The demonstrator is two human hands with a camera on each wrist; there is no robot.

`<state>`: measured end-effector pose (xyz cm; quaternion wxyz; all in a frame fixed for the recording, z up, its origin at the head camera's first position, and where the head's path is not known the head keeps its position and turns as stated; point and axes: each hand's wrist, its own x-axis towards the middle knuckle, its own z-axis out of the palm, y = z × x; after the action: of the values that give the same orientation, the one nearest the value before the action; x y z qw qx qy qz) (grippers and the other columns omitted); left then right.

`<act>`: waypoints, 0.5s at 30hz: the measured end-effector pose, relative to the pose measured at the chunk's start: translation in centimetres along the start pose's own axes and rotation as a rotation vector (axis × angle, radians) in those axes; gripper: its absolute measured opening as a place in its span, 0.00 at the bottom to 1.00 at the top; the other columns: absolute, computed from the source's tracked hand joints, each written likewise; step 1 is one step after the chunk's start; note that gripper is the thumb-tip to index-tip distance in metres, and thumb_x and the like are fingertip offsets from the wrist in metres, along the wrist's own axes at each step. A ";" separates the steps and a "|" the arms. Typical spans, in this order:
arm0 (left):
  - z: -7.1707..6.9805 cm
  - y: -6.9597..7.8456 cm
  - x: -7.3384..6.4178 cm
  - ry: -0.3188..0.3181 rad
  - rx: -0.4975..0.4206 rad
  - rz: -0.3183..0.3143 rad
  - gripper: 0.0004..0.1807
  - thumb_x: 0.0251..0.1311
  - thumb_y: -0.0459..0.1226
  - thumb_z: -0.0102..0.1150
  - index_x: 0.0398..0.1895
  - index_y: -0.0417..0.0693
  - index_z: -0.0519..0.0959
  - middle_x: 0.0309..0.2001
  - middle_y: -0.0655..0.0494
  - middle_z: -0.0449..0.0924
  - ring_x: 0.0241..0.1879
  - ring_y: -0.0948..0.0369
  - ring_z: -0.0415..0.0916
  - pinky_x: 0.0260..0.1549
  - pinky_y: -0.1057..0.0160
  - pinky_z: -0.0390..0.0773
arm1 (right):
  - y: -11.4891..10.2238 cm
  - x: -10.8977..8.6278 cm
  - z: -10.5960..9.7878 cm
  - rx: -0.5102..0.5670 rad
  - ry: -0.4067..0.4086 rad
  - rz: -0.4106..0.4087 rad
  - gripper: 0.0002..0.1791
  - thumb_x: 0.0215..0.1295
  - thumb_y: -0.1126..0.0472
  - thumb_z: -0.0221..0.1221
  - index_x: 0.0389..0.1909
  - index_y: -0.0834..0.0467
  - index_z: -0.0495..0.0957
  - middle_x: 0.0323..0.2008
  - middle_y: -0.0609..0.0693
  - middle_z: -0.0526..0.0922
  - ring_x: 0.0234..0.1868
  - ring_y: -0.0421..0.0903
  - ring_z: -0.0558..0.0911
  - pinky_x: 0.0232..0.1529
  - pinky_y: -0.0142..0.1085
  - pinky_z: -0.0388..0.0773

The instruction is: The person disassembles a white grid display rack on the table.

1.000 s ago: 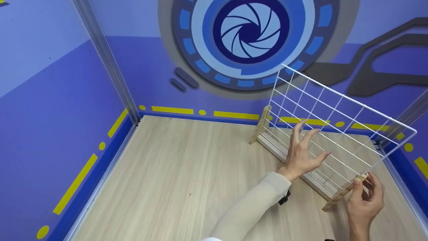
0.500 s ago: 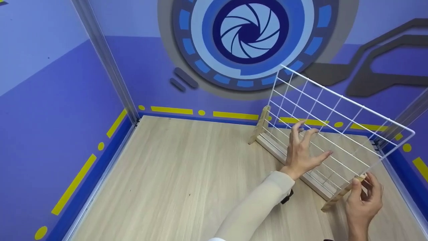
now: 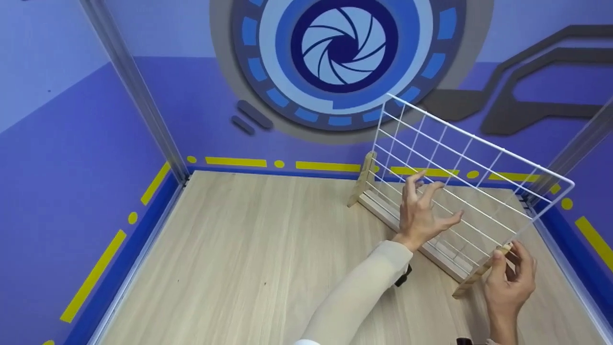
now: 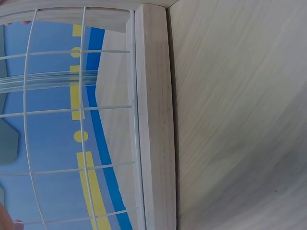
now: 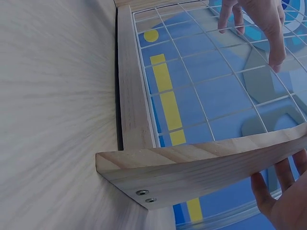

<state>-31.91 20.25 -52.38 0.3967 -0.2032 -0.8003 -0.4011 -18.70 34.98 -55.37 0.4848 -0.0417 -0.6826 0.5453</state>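
A white wire grid rack [image 3: 473, 136] stands upright at an angle, held in a wooden frame with a bottom bar [image 4: 160, 115] and two end pieces. My left hand [image 3: 419, 211] lies against the front of the grid with its fingers spread, the tips at the wires. At the near end, my right hand [image 3: 510, 282] grips the top of the wooden end piece [image 5: 192, 177], thumb on the near side and fingers behind. Two screw heads [image 5: 142, 192] show low on that piece. In the left wrist view only fingertips [image 4: 5, 220] of a hand appear at the edge.
The wood-grain tabletop [image 3: 230, 249] stretches to the left of the rack. A blue and purple printed wall [image 3: 167, 110] rises behind it, with metal corner posts [image 3: 143, 100] at the sides. The rack's far end stands close to the back wall.
The head view has turned slightly right, so everything sits further left in it. Both hands keep their places on the rack, and the rack has not visibly moved on the table.
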 end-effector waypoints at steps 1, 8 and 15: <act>-0.1 -0.1 0.1 -0.001 0.000 0.001 0.39 0.40 0.59 0.86 0.55 0.56 0.80 0.70 0.46 0.66 0.64 0.56 0.73 0.55 0.72 0.78 | 0.0 0.0 0.1 0.004 0.001 -0.001 0.23 0.68 0.78 0.62 0.63 0.77 0.76 0.50 0.38 0.79 0.51 0.34 0.84 0.51 0.18 0.79; -0.2 0.0 0.1 0.004 -0.017 0.006 0.38 0.41 0.58 0.87 0.55 0.56 0.80 0.70 0.45 0.67 0.63 0.56 0.73 0.55 0.73 0.77 | -0.4 -0.1 0.1 -0.003 0.004 -0.002 0.23 0.68 0.77 0.62 0.63 0.76 0.76 0.50 0.38 0.79 0.51 0.33 0.83 0.52 0.18 0.79; -0.2 0.0 0.2 0.006 -0.001 -0.001 0.39 0.41 0.59 0.86 0.55 0.56 0.81 0.71 0.46 0.67 0.63 0.56 0.73 0.56 0.72 0.76 | 0.4 0.0 0.1 -0.010 -0.003 0.002 0.23 0.68 0.77 0.62 0.63 0.77 0.75 0.50 0.38 0.79 0.51 0.33 0.83 0.53 0.18 0.79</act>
<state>-31.97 20.09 -52.14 0.3990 -0.2016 -0.7989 -0.4023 -18.94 35.04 -55.70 0.4831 -0.0442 -0.6858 0.5426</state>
